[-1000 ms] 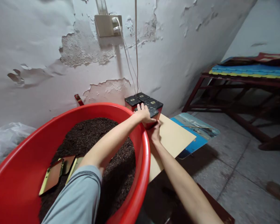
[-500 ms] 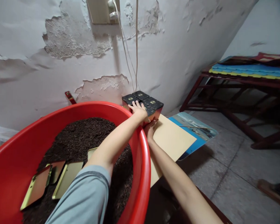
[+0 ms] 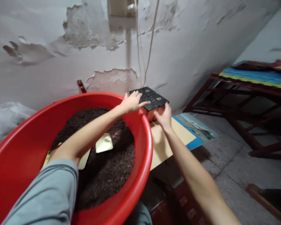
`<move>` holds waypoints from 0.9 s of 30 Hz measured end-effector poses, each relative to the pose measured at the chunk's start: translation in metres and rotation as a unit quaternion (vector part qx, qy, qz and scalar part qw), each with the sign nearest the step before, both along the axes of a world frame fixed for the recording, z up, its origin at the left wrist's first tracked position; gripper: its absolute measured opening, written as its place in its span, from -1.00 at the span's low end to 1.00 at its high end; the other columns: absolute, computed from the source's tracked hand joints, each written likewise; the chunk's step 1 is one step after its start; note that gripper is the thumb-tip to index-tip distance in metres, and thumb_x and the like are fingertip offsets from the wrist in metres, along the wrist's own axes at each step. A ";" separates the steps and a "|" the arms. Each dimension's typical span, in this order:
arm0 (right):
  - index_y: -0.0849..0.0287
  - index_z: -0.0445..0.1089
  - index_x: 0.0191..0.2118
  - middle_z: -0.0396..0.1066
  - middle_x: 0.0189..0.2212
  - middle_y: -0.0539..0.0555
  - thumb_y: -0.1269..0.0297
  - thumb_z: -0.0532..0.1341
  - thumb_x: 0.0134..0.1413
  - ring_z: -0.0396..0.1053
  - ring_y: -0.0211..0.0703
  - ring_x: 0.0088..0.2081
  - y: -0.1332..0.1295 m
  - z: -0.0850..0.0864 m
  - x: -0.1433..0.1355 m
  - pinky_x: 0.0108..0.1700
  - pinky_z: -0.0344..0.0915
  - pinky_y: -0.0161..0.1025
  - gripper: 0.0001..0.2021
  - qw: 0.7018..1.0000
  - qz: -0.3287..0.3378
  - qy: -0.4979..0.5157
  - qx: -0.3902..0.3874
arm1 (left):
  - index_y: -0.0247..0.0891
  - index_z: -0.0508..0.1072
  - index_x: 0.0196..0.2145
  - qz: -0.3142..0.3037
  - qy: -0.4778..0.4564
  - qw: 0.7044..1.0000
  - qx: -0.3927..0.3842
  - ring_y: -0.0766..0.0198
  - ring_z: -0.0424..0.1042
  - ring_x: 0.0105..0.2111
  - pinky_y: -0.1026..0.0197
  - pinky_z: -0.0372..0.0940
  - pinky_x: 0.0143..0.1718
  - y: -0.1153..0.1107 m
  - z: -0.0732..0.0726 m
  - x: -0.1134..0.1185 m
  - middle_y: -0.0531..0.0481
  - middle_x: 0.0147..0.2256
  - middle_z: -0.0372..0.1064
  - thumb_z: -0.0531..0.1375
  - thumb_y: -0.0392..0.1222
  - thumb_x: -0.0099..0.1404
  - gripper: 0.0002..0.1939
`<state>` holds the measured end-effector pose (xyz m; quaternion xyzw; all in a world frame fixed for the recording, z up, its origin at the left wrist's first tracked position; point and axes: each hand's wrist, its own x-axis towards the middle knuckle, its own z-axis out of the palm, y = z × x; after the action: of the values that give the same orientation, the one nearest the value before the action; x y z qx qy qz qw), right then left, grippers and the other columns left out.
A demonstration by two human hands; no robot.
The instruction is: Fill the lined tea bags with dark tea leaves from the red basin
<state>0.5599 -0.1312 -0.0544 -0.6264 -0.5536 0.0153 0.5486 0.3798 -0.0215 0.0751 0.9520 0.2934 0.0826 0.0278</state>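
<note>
Several square tins [image 3: 152, 99] with black patterned lids and reddish sides stand pushed together by the wall, on a cream board [image 3: 159, 140]. My left hand [image 3: 131, 102] lies against their left side with its fingers spread, above the rim of a red tub [image 3: 146, 150]. At the right front side of the group, my right hand [image 3: 163, 117] has thumb and fingers apart, near or touching the red side. Inside the tub, a gold-coloured lid [image 3: 104, 143] lies on dark, loose leaf-like material [image 3: 114, 168]; more lids are partly hidden by my left arm.
A blue picture board [image 3: 199, 128] sticks out under the cream one. At right stands a dark red wooden rack [image 3: 239, 134] with blue and yellow mats [image 3: 257, 76]. Cables [image 3: 151, 40] hang down the peeling wall. A clear plastic bag [image 3: 9, 120] is at left.
My left hand has moved from the top of the tins to their left side. My right hand has risen from low at their front to their right front side. The view has shifted.
</note>
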 end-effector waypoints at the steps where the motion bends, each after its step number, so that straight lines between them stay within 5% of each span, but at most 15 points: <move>1: 0.28 -0.21 0.49 -0.06 0.41 0.57 0.12 0.09 0.32 -0.05 0.40 0.47 -0.004 0.019 -0.008 0.43 -0.06 0.40 -0.24 0.999 -0.045 0.012 0.019 | -0.33 0.19 0.44 0.004 -0.011 1.000 0.004 -0.06 0.02 0.48 -0.24 -0.08 0.46 0.001 0.006 -0.023 -0.36 0.48 0.03 0.02 0.14 0.55 -0.32; 3: 0.14 0.00 0.45 0.16 0.34 0.38 0.11 0.14 0.34 0.18 0.28 0.37 -0.005 0.059 -0.043 0.39 0.14 0.28 -0.34 0.995 -0.076 -0.036 0.054 | -0.32 0.25 0.40 0.020 -0.017 1.000 0.001 -0.03 0.20 0.41 -0.11 0.07 0.42 0.002 0.018 -0.072 -0.33 0.41 0.21 0.06 0.12 0.53 -0.35; 6: 0.08 0.30 0.31 0.41 0.14 0.21 0.13 0.22 0.30 0.38 0.16 0.20 0.009 0.109 -0.128 0.32 0.27 0.19 -0.50 0.987 0.115 -0.100 0.046 | -0.28 0.33 0.36 0.068 0.010 0.998 -0.009 0.02 0.38 0.28 0.04 0.22 0.31 0.000 0.030 -0.148 -0.25 0.30 0.38 0.08 0.09 0.51 -0.40; 8: 0.11 0.45 0.16 0.52 -0.05 0.16 0.14 0.38 0.14 0.49 0.15 0.01 0.025 0.121 -0.191 0.21 0.38 0.20 -0.53 0.954 0.240 -0.180 -0.022 | -0.23 0.41 0.30 0.116 0.091 0.989 -0.032 0.02 0.47 0.19 0.07 0.29 0.24 -0.004 0.027 -0.194 -0.21 0.23 0.47 0.12 0.06 0.48 -0.45; 10: 0.13 0.54 0.01 0.57 -0.20 0.15 0.22 0.48 -0.04 0.55 0.15 -0.15 0.044 0.114 -0.244 0.03 0.49 0.15 -0.56 0.880 0.300 -0.322 -0.180 | -0.22 0.49 0.23 0.178 0.217 0.957 -0.078 -0.03 0.54 0.11 0.09 0.36 0.14 -0.010 0.015 -0.234 -0.23 0.14 0.55 0.20 0.07 0.42 -0.47; 12: 0.15 0.58 -0.09 0.59 -0.29 0.15 0.38 0.49 -0.12 0.58 0.14 -0.23 0.060 0.091 -0.281 -0.09 0.52 0.05 -0.62 0.769 0.303 -0.447 -0.343 | -0.27 0.53 0.19 0.232 0.321 0.910 -0.122 -0.09 0.55 0.08 0.10 0.39 0.08 -0.015 -0.007 -0.266 -0.30 0.11 0.56 0.28 0.11 0.36 -0.44; 14: 0.19 0.59 -0.10 0.62 -0.24 0.22 0.48 0.44 -0.10 0.61 0.18 -0.19 0.069 0.063 -0.301 -0.11 0.52 0.00 -0.65 0.708 0.278 -0.499 -0.416 | -0.30 0.51 0.20 0.252 0.356 0.890 -0.133 -0.13 0.53 0.12 0.04 0.39 0.11 -0.019 -0.032 -0.289 -0.36 0.15 0.52 0.29 0.12 0.35 -0.41; 17: 0.26 0.48 0.15 0.57 0.02 0.40 0.42 0.30 0.16 0.59 0.26 0.00 0.069 0.025 -0.307 -0.05 0.49 0.02 -0.59 0.716 0.251 -0.511 -0.403 | -0.27 0.47 0.24 0.229 0.331 0.909 -0.108 -0.20 0.43 0.23 -0.14 0.29 0.26 -0.021 -0.065 -0.305 -0.37 0.23 0.45 0.31 0.04 0.34 -0.41; 20: 0.28 0.32 0.29 0.55 0.06 0.43 0.43 0.07 0.37 0.57 0.18 0.06 0.068 0.005 -0.303 -0.01 0.44 -0.05 -0.57 0.721 0.244 -0.518 -0.389 | -0.30 0.46 0.26 0.212 0.293 0.925 -0.116 -0.15 0.47 0.21 -0.06 0.35 0.22 -0.014 -0.083 -0.305 -0.37 0.21 0.46 0.27 -0.14 0.38 -0.48; 23: 0.32 0.34 0.26 0.58 -0.02 0.43 0.47 0.08 0.34 0.58 0.18 0.02 0.077 0.003 -0.298 -0.03 0.41 -0.07 -0.58 0.711 0.255 -0.525 -0.392 | -0.38 0.52 0.20 0.211 0.273 0.928 -0.144 -0.09 0.54 0.13 0.08 0.45 0.11 -0.004 -0.088 -0.303 -0.39 0.14 0.52 0.22 -0.36 0.34 -0.52; 27: 0.24 0.50 0.08 0.59 0.01 0.31 0.53 0.17 0.21 0.56 0.12 0.00 0.099 0.023 -0.283 -0.03 0.40 -0.11 -0.65 0.703 0.283 -0.520 -0.393 | -0.38 0.64 0.06 0.228 0.243 0.925 -0.181 -0.10 0.63 -0.01 0.11 0.53 -0.01 0.006 -0.084 -0.307 -0.35 0.00 0.62 0.29 -0.45 0.19 -0.54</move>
<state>0.2766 -0.0320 -0.0318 -0.5075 -0.8460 0.0580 -0.1530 0.0726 -0.0153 -0.0087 0.8291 0.5099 -0.2022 0.1080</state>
